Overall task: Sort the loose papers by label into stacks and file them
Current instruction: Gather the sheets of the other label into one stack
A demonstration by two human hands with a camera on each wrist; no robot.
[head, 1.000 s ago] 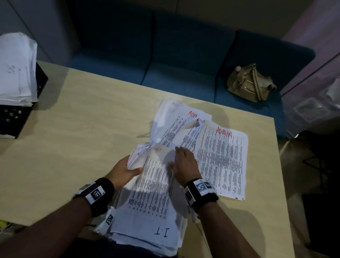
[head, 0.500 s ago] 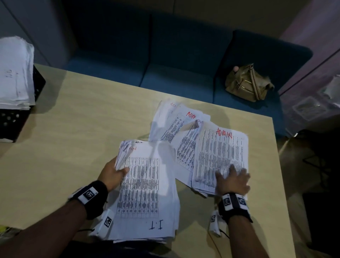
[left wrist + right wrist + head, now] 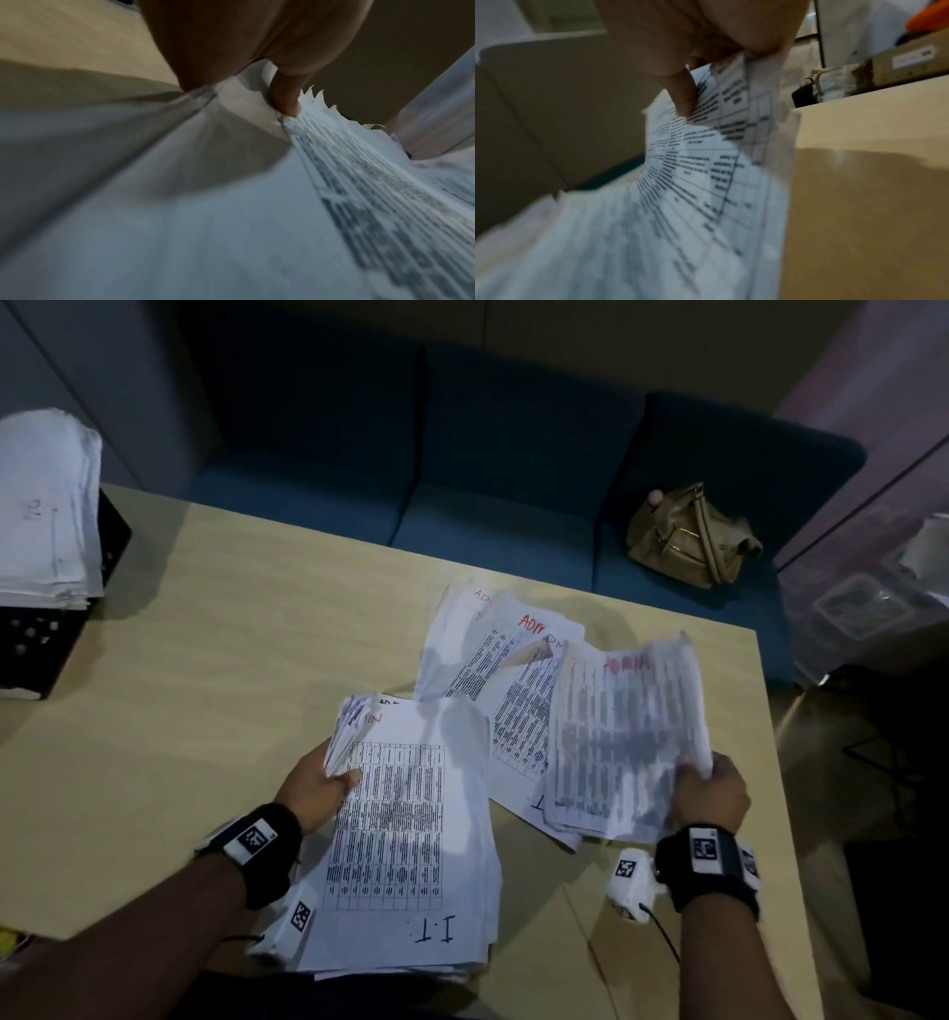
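A thick stack of printed papers [image 3: 405, 845], its top sheet marked "I.T", lies at the table's near edge. My left hand [image 3: 321, 780] grips its left edge, thumb on top; the left wrist view shows that thumb [image 3: 285, 97] pressing the same stack [image 3: 231, 203]. To the right, my right hand [image 3: 711, 791] pinches a bundle of sheets marked "ADMIN" in red [image 3: 624, 737] by its right edge and holds it lifted and blurred; the right wrist view shows the bundle [image 3: 706, 182] held between thumb and fingers. More ADMIN sheets [image 3: 493, 649] lie fanned behind.
The wooden table [image 3: 205, 660] has its right edge close to my right hand. A black tray [image 3: 46, 634] piled with white papers [image 3: 46, 505] stands at the far left. Behind the table is a blue sofa [image 3: 488, 516] with a tan handbag [image 3: 690, 536].
My right hand left the I.T stack, moved right onto the ADMIN bundle, then gripped its right edge and lifted it. The left hand kept hold of the I.T stack.
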